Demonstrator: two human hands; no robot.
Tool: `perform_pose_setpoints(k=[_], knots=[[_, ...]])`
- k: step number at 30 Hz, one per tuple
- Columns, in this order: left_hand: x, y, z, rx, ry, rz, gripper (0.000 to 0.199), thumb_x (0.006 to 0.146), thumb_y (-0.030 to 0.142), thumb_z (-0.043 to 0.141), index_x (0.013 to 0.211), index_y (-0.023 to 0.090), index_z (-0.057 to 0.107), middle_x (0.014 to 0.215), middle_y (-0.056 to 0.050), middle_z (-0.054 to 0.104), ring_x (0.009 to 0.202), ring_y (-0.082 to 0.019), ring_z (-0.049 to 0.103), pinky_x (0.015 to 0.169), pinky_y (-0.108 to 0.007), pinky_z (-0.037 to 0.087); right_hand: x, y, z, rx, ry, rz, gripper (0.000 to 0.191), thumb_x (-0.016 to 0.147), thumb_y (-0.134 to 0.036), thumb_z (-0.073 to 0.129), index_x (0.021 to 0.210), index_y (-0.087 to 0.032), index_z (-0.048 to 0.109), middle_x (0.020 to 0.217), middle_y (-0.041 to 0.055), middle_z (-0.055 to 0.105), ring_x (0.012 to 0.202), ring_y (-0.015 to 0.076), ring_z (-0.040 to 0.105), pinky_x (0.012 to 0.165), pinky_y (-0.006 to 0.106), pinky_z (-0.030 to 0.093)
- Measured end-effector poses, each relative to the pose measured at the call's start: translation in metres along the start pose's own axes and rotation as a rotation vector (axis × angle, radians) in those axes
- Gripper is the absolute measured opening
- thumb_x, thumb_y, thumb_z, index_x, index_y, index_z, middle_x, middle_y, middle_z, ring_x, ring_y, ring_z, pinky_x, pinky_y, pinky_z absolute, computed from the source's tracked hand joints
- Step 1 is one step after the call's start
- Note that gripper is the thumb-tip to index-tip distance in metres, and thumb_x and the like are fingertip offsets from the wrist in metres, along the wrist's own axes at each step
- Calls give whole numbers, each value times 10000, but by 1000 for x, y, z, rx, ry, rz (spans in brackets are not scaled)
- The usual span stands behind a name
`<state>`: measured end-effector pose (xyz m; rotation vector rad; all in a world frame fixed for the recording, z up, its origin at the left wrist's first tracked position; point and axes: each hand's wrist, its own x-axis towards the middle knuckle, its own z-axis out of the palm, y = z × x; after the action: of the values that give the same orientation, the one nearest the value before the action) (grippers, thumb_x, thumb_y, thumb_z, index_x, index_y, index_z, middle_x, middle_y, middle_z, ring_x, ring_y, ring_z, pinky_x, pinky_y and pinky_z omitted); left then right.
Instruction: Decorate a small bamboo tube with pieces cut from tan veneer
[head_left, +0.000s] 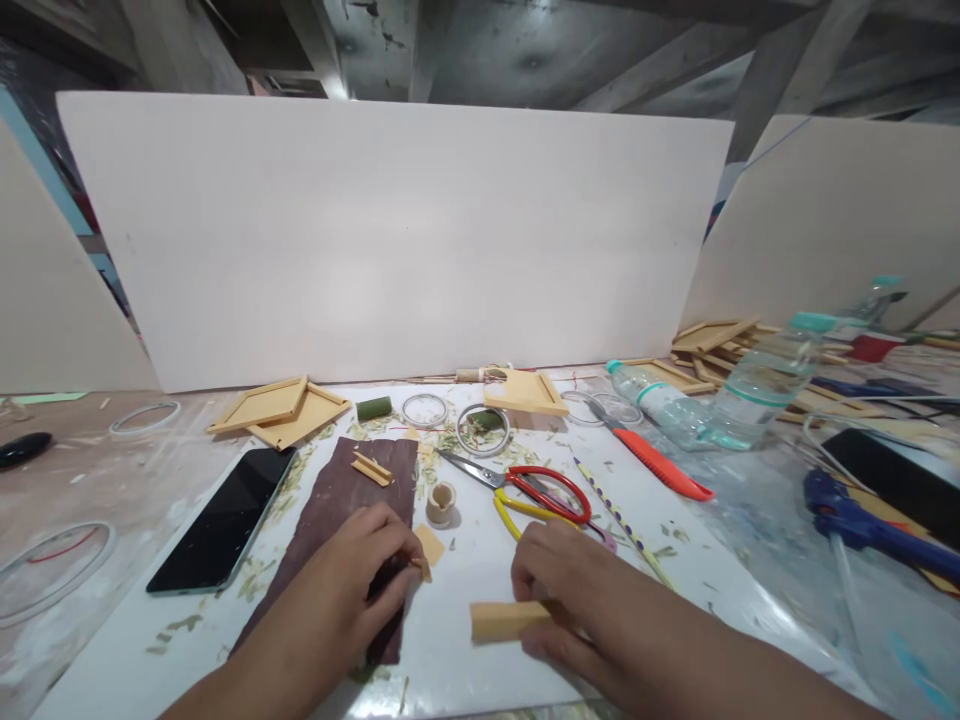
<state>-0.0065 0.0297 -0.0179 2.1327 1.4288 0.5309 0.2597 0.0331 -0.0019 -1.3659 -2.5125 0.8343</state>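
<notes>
My left hand (369, 568) is over a dark brown sheet (322, 520), thumb and forefinger pinched on a small tan piece (426, 570). Just behind those fingertips a flat tan square (430, 542) lies on the white board. In my right hand (574, 600) is a tan strip (501, 621) that looks folded lengthwise, its left end sticking out between thumb and fingers. Beyond my hands stands a small hollow wooden cylinder (441, 503). Scissors (499, 482) with red and yellow handles lie open behind my right hand. Narrow tan pieces (373, 468) rest on the brown sheet.
A phone (225, 520) lies at left, below tan framed panels (274, 405). Clear rings (483, 430) and a green roll (373, 408) sit farther back. At right are an orange-handled cutter (660, 462), plastic bottles (772, 385) and a blue glue gun (862, 520). A white panel (405, 240) stands behind.
</notes>
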Motion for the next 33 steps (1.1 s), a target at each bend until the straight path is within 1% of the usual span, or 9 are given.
perform_pose_setpoints(k=[3, 7, 10, 14, 17, 19, 22, 27, 33], knots=[[-2, 6, -3, -11, -20, -5, 188, 1017, 209, 487, 968, 234, 666, 1031, -31, 632, 974, -208, 638, 880, -316, 485, -4, 10, -12, 26, 136, 30, 28, 951, -255, 571, 973, -237, 571, 971, 41, 676, 879, 232, 627, 756, 317, 465], [-4, 12, -5, -32, -26, 7, 240, 1050, 256, 420, 980, 230, 648, 1047, -43, 625, 958, -210, 645, 878, -324, 487, 2, 49, -40, -69, 356, 175, 288, 1001, -410, 478, 1242, -253, 473, 870, 20, 692, 719, 225, 648, 644, 309, 474], [-3, 14, -6, -35, -7, -3, 221, 1044, 242, 430, 985, 228, 643, 1036, -42, 626, 919, -204, 650, 839, -314, 487, 13, 85, -58, -268, 526, 222, 165, 936, -298, 471, 1051, -197, 531, 1037, 138, 673, 924, 309, 660, 789, 400, 485], [-1, 12, -7, -27, 5, -30, 219, 1039, 254, 447, 963, 233, 651, 1004, -33, 626, 852, -191, 645, 763, -290, 480, 14, 122, -61, -331, 473, 229, 88, 873, -243, 490, 895, -203, 565, 958, 165, 689, 878, 340, 659, 743, 430, 494], [-1, 10, -7, -32, 5, -35, 215, 1037, 248, 450, 946, 237, 644, 1004, -26, 633, 884, -192, 652, 794, -284, 480, -1, 133, -55, -312, 390, 221, 223, 821, -309, 628, 1015, -202, 646, 1071, 159, 732, 963, 351, 687, 812, 438, 527], [-1, 9, -6, -39, 6, -32, 213, 1038, 249, 444, 952, 241, 638, 1012, -24, 636, 911, -195, 656, 820, -284, 482, -10, 127, -52, -288, 362, 228, 472, 790, -419, 712, 1208, -210, 641, 1270, 170, 698, 1131, 387, 657, 921, 467, 517], [-1, 10, -5, -41, 3, -35, 213, 1038, 257, 437, 947, 240, 629, 1009, -28, 636, 898, -197, 655, 809, -285, 487, -11, 98, -52, -224, 361, 248, 443, 901, -509, 596, 1241, -227, 635, 1299, 144, 681, 1166, 362, 637, 961, 465, 493], [-1, 8, -2, -39, 25, -55, 168, 1007, 260, 485, 920, 238, 627, 954, -21, 626, 830, -193, 641, 743, -282, 478, 25, 42, -45, -261, 185, 217, 249, 840, -359, 695, 1039, -209, 684, 1058, 106, 712, 976, 310, 650, 796, 381, 473], [-4, 5, 2, -90, 137, -85, 157, 961, 313, 525, 840, 256, 607, 849, -2, 627, 727, -190, 581, 613, -248, 425, 52, 38, -29, -225, 179, 265, 147, 812, -287, 662, 725, -223, 563, 712, 31, 642, 608, 200, 551, 522, 290, 300]])
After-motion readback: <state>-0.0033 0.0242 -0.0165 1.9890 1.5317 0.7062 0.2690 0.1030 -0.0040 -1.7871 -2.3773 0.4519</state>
